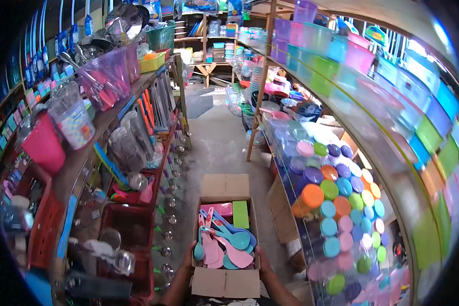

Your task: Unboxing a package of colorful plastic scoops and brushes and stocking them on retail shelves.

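An open cardboard box [225, 283] is held low in front of me, its near and far flaps folded out. My left hand [189, 254] grips its left side and my right hand [263, 260] its right side; the fingers are partly hidden by the box. Inside lie pink plastic spatulas [234, 254], a teal ladle [239, 240], a smaller teal spoon [199, 250] and blue utensils. Behind them are a green plastic container [240, 214] and a pink container [220, 209].
Left shelves hold a purple basket of utensils [105, 78], a pink bin [44, 145] and red trays [128, 222]. Ladles hang along their edge. On the right, jars with coloured lids [312, 195] stand below stacked plastic tubs [323, 74]. A concrete aisle [222, 141] runs between.
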The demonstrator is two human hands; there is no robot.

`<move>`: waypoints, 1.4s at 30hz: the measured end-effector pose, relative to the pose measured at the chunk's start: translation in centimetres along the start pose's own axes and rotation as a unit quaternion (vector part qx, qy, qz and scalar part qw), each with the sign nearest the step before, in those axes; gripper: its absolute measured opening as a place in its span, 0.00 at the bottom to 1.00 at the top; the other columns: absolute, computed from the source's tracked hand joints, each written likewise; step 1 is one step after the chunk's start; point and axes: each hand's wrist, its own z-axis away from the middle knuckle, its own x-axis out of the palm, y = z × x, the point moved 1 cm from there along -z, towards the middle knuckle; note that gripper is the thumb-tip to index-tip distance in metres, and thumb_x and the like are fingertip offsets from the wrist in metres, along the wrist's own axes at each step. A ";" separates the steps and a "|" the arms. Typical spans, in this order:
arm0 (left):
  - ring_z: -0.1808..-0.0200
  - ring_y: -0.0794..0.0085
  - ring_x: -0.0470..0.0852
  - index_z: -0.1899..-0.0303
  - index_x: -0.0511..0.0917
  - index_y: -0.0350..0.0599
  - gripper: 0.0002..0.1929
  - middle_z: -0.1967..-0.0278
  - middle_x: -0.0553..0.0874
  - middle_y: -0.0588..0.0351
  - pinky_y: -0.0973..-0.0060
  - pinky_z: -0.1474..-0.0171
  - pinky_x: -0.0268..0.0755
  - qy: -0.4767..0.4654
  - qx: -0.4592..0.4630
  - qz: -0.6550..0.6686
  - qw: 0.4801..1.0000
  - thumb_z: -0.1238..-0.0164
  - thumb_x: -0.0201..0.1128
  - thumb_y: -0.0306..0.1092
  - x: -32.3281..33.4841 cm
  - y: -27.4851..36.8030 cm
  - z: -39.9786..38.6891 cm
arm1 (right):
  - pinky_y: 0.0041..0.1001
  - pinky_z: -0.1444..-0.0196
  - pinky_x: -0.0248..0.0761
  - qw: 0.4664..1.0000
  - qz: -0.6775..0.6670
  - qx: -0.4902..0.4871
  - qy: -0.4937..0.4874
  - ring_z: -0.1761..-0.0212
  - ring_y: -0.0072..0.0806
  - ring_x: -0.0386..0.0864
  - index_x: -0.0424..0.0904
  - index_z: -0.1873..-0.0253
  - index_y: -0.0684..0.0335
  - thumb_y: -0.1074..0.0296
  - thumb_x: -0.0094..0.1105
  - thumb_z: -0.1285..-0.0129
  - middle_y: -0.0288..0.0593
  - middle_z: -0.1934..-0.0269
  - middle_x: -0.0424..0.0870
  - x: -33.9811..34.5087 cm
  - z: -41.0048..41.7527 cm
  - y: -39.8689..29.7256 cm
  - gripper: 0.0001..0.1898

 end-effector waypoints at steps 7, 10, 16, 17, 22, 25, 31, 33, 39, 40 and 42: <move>0.78 0.73 0.82 0.57 0.77 0.49 0.21 0.73 0.82 0.61 0.76 0.77 0.74 -0.051 -0.052 -0.039 0.997 0.31 0.53 0.58 1.0 6.4 -16.5 | 0.15 0.75 0.66 0.999 -0.021 -0.043 -0.022 0.76 0.14 0.71 0.69 0.41 0.58 0.46 0.54 0.32 0.31 0.65 0.75 3.5 -12.6 -9.1 0.25; 0.81 0.73 0.80 0.61 0.77 0.50 0.21 0.77 0.81 0.61 0.76 0.79 0.73 -0.028 -0.074 -0.063 0.995 0.32 0.54 0.59 5.8 10.6 -20.3 | 0.15 0.75 0.66 0.996 -0.010 -0.089 -0.011 0.76 0.14 0.71 0.68 0.41 0.58 0.46 0.54 0.32 0.31 0.65 0.75 4.2 -18.3 -12.3 0.25; 0.78 0.73 0.81 0.61 0.77 0.50 0.21 0.77 0.81 0.61 0.76 0.77 0.75 -0.062 -0.097 -0.057 0.992 0.33 0.55 0.59 5.3 13.6 -33.1 | 0.17 0.72 0.68 0.994 -0.001 -0.103 -0.045 0.71 0.15 0.72 0.65 0.36 0.60 0.45 0.54 0.33 0.33 0.61 0.76 5.4 -30.2 -18.6 0.30; 0.78 0.73 0.81 0.61 0.77 0.50 0.21 0.77 0.81 0.61 0.76 0.77 0.75 -0.061 -0.096 -0.057 0.992 0.33 0.55 0.59 5.8 13.6 -35.0 | 0.18 0.70 0.69 0.996 -0.005 -0.066 -0.067 0.69 0.15 0.73 0.63 0.34 0.61 0.45 0.55 0.34 0.34 0.60 0.76 4.5 -32.1 -19.3 0.32; 0.79 0.73 0.81 0.61 0.77 0.49 0.21 0.78 0.80 0.61 0.76 0.77 0.75 0.074 -0.016 -0.066 0.995 0.33 0.55 0.59 8.8 17.6 -45.9 | 0.17 0.71 0.70 0.991 0.002 -0.122 -0.054 0.70 0.14 0.73 0.62 0.32 0.62 0.45 0.55 0.34 0.33 0.59 0.77 9.8 -42.3 -26.1 0.33; 0.78 0.74 0.81 0.60 0.76 0.49 0.20 0.77 0.79 0.62 0.76 0.75 0.75 -0.003 -0.032 -0.072 0.997 0.33 0.55 0.58 8.8 20.8 -50.5 | 0.13 0.77 0.67 0.993 0.001 -0.104 -0.054 0.75 0.11 0.71 0.62 0.33 0.61 0.46 0.57 0.34 0.29 0.63 0.76 10.6 -47.3 -28.6 0.33; 0.75 0.76 0.80 0.62 0.75 0.52 0.18 0.73 0.79 0.64 0.76 0.73 0.75 -0.012 -0.023 -0.048 0.999 0.33 0.56 0.57 9.9 26.2 -57.9 | 0.11 0.81 0.62 0.993 0.039 -0.066 -0.088 0.78 0.08 0.68 0.62 0.33 0.60 0.45 0.58 0.34 0.27 0.66 0.73 15.4 -55.5 -34.6 0.33; 0.75 0.76 0.80 0.62 0.75 0.53 0.17 0.74 0.78 0.64 0.75 0.72 0.75 0.047 0.002 -0.037 0.998 0.33 0.57 0.56 10.8 27.0 -61.1 | 0.11 0.81 0.62 0.994 0.042 -0.075 -0.072 0.79 0.09 0.68 0.61 0.33 0.59 0.45 0.57 0.34 0.27 0.66 0.73 15.3 -58.2 -35.3 0.33; 0.68 0.75 0.80 0.60 0.75 0.52 0.18 0.69 0.79 0.63 0.73 0.66 0.76 0.032 -0.033 -0.083 0.995 0.34 0.58 0.56 11.9 31.1 -72.5 | 0.17 0.64 0.72 0.983 0.024 -0.178 0.026 0.61 0.17 0.75 0.55 0.27 0.60 0.46 0.55 0.33 0.35 0.50 0.75 17.4 -64.6 -38.4 0.37; 0.67 0.74 0.80 0.59 0.75 0.51 0.19 0.68 0.79 0.62 0.72 0.65 0.76 0.005 -0.052 -0.097 0.994 0.34 0.58 0.57 12.4 31.9 -74.6 | 0.19 0.60 0.71 0.981 0.040 -0.185 0.038 0.56 0.19 0.74 0.53 0.26 0.60 0.45 0.55 0.33 0.38 0.46 0.74 17.5 -65.6 -38.9 0.38; 0.67 0.72 0.80 0.57 0.76 0.47 0.22 0.67 0.80 0.61 0.72 0.65 0.75 -0.035 -0.084 -0.140 0.986 0.36 0.57 0.58 13.9 33.9 -78.3 | 0.19 0.56 0.70 0.973 0.041 -0.217 0.074 0.51 0.22 0.73 0.51 0.25 0.60 0.42 0.54 0.35 0.40 0.43 0.72 17.9 -67.6 -39.5 0.42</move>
